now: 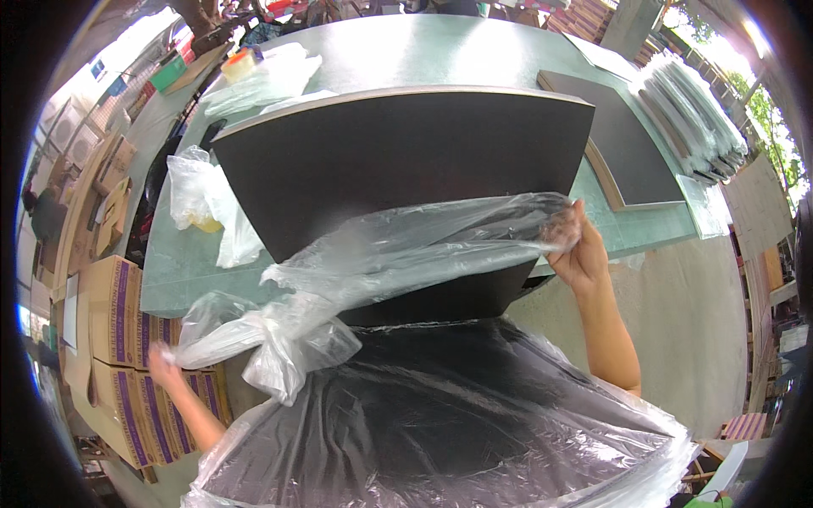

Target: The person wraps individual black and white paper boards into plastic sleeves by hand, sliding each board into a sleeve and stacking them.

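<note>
A large black board (pixel 406 152) with a pale edge lies partly over the green table, toward me. Clear plastic sheeting (pixel 440 245) stretches across it, bunched and twisted toward the left. At the far left end, my left hand (pixel 163 364) is closed on the gathered plastic, slightly blurred. On the right, my right hand (pixel 577 258) pinches the other end, its fingertips seen through the film. Nearest me, a wide dark surface (pixel 423 415) is covered in wrinkled clear plastic; whether it belongs to the same board I cannot tell.
Another black board (pixel 631 140) lies on the green table (pixel 500 51), beside a stack of plastic-wrapped panels (pixel 690 114). Crumpled plastic (pixel 199 190) and a tape roll (pixel 239 66) are at left. Cardboard boxes (pixel 110 313) stand below the table's left side.
</note>
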Available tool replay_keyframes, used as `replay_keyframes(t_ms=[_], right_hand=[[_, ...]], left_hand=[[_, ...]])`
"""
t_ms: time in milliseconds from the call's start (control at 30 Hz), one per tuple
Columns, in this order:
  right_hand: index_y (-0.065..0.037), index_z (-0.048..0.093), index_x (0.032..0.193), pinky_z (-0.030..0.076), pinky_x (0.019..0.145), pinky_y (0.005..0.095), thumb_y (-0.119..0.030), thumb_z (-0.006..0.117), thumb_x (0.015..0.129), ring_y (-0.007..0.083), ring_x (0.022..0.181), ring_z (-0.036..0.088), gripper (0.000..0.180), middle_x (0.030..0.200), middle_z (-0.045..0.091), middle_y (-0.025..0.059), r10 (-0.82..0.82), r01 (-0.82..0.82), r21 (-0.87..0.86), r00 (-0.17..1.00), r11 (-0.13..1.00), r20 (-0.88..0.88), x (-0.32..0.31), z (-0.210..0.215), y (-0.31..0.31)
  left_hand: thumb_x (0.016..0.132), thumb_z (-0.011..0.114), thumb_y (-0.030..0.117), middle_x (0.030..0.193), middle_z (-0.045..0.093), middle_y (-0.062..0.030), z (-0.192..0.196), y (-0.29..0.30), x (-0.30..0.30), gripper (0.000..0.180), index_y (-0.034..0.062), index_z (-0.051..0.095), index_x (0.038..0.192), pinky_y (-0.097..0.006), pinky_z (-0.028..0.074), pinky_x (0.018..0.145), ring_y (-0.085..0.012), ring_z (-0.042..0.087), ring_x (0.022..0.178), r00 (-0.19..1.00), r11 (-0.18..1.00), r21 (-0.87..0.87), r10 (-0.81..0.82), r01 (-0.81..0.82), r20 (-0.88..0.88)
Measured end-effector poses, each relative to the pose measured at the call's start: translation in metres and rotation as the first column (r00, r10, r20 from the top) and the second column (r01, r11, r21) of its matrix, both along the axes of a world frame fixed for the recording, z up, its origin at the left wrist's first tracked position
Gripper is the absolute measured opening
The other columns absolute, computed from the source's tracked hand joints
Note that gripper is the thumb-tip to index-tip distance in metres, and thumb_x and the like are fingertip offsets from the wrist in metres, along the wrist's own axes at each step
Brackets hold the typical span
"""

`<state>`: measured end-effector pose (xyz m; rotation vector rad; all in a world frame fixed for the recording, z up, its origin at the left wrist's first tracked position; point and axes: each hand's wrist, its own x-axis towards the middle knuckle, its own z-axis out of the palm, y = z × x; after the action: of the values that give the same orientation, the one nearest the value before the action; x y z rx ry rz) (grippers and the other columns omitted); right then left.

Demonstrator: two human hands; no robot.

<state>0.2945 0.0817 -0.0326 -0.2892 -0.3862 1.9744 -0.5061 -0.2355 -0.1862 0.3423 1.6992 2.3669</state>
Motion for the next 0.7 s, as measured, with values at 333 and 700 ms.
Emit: replay_keyframes(t_ms=[333, 700], right_hand=[[0.003, 0.059, 0.083, 0.048, 0.068, 0.027, -0.009, 0.068, 0.07, 0.0176, 0.076, 0.06, 0.02, 0.079, 0.061, 0.0128, -0.21, -0.443, 0.71, 0.749, 0.547, 0.629, -0.083, 0.088, -0.069], [0.004, 0.052, 0.102, 0.047, 0.071, 0.029, -0.02, 0.055, 0.079, 0.0172, 0.076, 0.059, 0.033, 0.086, 0.061, 0.0092, 0.013, -0.063, 0.069, 0.826, 0.996, 0.563, -0.077, 0.084, -0.052]], left_hand=[[0.077, 0.057, 0.027, 0.082, 0.058, -0.0164, 0.15, 0.201, 0.515, 0.025, 0.0059, 0.055, 0.089, -0.042, 0.044, 0.065, -0.0328, 0.057, 0.074, -0.672, -0.205, -0.923, -0.737, 0.325, -0.073], [0.085, 0.05, 0.022, 0.074, 0.054, -0.0004, 0.219, 0.224, 0.483, 0.023, -0.0003, 0.056, 0.089, -0.022, 0.039, 0.059, -0.0051, 0.046, 0.069, -0.178, -0.138, -0.409, -0.982, 0.902, -0.061]])
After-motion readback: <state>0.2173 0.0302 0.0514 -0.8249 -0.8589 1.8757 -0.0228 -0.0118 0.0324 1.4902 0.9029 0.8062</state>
